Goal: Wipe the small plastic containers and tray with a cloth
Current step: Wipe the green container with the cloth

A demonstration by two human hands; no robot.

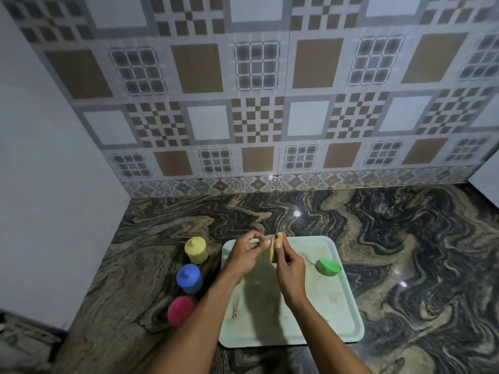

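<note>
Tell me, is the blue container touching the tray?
Apart. The head view shows a strip of dark marbled counter between the blue container and the left rim of the pale green tray.

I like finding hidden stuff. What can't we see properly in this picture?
Head view:
- Small item in the left hand: fingers and the cloth in the right hand cover most of it; too small to name.
- Pink pot: left forearm covers its right edge.
- Tray: arms hide its middle.
- Bottom-left corner: blurred.
</note>
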